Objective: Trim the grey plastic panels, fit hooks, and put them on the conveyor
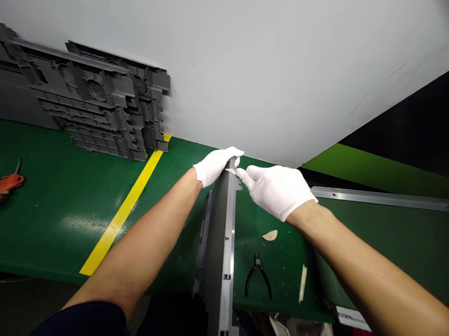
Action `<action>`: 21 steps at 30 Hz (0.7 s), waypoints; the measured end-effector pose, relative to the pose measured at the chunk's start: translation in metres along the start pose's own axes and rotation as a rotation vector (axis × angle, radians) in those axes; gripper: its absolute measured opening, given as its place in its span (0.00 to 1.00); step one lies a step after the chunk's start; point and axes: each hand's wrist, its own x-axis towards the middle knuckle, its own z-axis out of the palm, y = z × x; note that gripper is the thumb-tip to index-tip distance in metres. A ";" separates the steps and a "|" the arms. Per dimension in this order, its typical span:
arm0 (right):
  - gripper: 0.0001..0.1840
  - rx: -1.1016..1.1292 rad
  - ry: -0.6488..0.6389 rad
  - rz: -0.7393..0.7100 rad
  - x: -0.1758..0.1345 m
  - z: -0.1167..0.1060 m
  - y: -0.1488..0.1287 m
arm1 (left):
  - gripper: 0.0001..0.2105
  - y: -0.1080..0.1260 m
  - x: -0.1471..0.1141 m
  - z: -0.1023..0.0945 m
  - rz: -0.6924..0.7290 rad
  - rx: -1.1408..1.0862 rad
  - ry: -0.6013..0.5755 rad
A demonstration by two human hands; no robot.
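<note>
Grey panel: left grip clasps its far end, right grip pinches a blade-like tip there; press lightly.

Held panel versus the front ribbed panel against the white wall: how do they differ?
Pose: the held panel is nearly edge-on to the camera; the ribbed panel shows its broad face.
Place: the held panel is right of the yellow strip, the ribbed panel left.
Contact: the left hand grips the held panel's far end; no hand touches the ribbed panel.
Shared: both are grey.
</note>
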 end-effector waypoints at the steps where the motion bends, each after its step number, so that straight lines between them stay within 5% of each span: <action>1: 0.37 -0.009 -0.002 -0.001 0.000 0.000 0.000 | 0.19 0.000 0.000 0.000 -0.007 -0.002 0.005; 15: 0.33 -0.038 0.055 -0.135 -0.019 0.008 0.003 | 0.18 0.006 -0.007 0.001 -0.043 0.093 0.068; 18: 0.32 0.198 0.143 -0.129 -0.026 0.015 0.009 | 0.20 0.004 -0.006 0.000 -0.018 0.133 0.039; 21: 0.30 0.671 0.259 -0.036 -0.044 0.023 0.018 | 0.16 0.009 -0.013 0.004 0.051 0.233 0.019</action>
